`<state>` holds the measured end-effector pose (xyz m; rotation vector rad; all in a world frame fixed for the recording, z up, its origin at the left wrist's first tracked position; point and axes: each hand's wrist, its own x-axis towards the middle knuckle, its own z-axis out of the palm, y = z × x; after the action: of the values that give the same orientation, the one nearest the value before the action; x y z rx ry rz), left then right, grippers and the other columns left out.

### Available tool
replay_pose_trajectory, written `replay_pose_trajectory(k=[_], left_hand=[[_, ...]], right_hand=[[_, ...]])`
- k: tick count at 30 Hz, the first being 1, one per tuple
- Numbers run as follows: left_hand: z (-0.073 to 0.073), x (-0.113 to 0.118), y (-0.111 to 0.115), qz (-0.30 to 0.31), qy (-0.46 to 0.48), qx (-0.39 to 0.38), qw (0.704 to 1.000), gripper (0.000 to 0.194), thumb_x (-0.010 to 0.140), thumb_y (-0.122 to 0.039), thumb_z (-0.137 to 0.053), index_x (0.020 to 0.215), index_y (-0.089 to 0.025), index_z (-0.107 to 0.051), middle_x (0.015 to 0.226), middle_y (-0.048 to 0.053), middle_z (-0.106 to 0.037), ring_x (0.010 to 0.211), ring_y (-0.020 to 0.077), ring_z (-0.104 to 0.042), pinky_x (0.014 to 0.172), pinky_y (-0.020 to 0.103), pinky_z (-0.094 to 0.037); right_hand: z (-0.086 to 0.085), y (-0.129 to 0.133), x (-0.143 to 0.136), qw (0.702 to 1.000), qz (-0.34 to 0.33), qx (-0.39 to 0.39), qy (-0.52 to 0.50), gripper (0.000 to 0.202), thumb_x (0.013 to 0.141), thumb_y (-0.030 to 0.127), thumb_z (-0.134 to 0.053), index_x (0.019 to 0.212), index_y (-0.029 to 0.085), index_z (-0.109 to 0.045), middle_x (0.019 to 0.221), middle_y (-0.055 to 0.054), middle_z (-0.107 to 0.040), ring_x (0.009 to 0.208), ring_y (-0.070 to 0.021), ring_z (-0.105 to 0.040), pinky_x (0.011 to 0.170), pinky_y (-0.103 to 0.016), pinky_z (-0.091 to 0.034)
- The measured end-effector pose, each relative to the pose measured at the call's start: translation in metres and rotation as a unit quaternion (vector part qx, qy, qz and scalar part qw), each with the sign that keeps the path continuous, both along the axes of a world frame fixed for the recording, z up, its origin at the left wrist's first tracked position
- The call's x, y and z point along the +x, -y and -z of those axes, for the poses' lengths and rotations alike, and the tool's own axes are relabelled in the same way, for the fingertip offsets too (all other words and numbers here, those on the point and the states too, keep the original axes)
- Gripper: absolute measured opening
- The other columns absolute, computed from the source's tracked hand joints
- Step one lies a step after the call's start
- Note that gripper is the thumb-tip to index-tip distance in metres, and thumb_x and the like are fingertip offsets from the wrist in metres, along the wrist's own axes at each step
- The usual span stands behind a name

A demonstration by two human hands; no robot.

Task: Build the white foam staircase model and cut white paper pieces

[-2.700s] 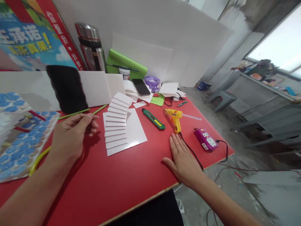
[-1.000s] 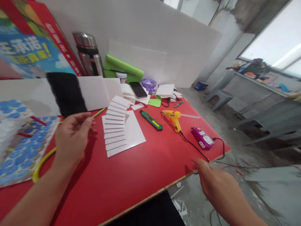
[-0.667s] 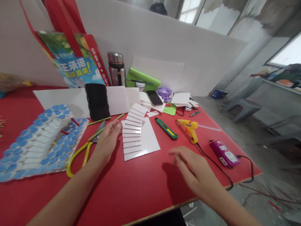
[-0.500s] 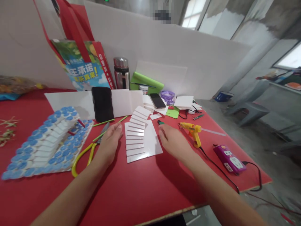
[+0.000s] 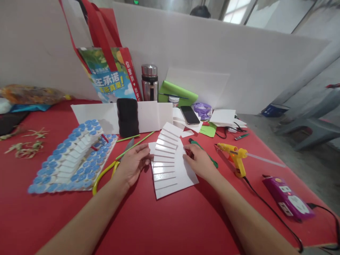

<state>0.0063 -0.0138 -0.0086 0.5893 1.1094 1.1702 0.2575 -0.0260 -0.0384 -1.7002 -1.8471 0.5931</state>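
Before me lies a white board (image 5: 186, 173) bearing a curved, overlapping row of white strips (image 5: 164, 166) like a small staircase. At its left edge, my left hand (image 5: 134, 163) has thumb and fingers closed on the rim. My right hand (image 5: 199, 161) is closed at the right edge, its fingertips partly hidden. A green cutter (image 5: 212, 161) lies on the table just behind the right hand. Yellow-handled scissors (image 5: 102, 175) rest beside my left hand, with a green stick (image 5: 135, 145) across their blades. Further left stands a model staircase (image 5: 73, 156) edged with blue discs.
At right lie a yellow glue gun (image 5: 236, 157) and a purple power box (image 5: 288, 198) with cables. Toward the back stand a black case (image 5: 128, 118), a steel flask (image 5: 150, 83) and a printed bag (image 5: 111, 78). A phone (image 5: 190, 115) lies on papers.
The white board has come nearer to me and turned slightly. Both hands have closed in on its edges. The green cutter shows more fully behind my right hand. The view has swung left.
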Motion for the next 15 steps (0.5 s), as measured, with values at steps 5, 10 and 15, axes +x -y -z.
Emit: replay_pose_trajectory(k=[5, 10, 15], left_hand=[[-0.010, -0.004, -0.001, -0.013, 0.011, -0.045, 0.999, 0.022, 0.085, 0.005, -0.066, 0.102, -0.004, -0.075, 0.082, 0.015, -0.078, 0.070, 0.0184, -0.077, 0.058, 0.020, -0.061], [-0.020, -0.007, 0.002, 0.001, 0.046, -0.037, 0.998, 0.021, 0.088, 0.002, -0.065, 0.103, -0.003, -0.078, 0.099, 0.018, -0.081, 0.085, 0.0213, -0.080, 0.066, 0.019, -0.065], [-0.029, -0.013, 0.008, 0.094, 0.063, 0.011, 0.994, 0.020, 0.090, -0.011, -0.071, 0.107, -0.009, -0.080, 0.116, 0.017, -0.079, 0.059, 0.0093, -0.071, 0.046, 0.012, -0.054]], right_hand=[[0.002, -0.002, 0.001, 0.996, 0.041, -0.013, -0.074, 0.039, 0.085, 0.027, -0.065, 0.122, 0.015, -0.068, 0.108, -0.011, -0.072, 0.082, -0.0218, -0.065, 0.082, -0.039, -0.051], [0.004, -0.002, 0.000, 0.938, 0.040, -0.043, -0.343, 0.050, 0.077, 0.031, -0.074, 0.125, 0.019, -0.067, 0.112, -0.008, -0.076, 0.100, -0.0240, -0.070, 0.089, -0.038, -0.054], [-0.006, -0.001, -0.001, 0.836, 0.038, -0.131, -0.532, 0.045, 0.063, 0.023, -0.084, 0.107, 0.021, -0.076, 0.097, -0.005, -0.080, 0.082, -0.0220, -0.074, 0.075, -0.033, -0.057]])
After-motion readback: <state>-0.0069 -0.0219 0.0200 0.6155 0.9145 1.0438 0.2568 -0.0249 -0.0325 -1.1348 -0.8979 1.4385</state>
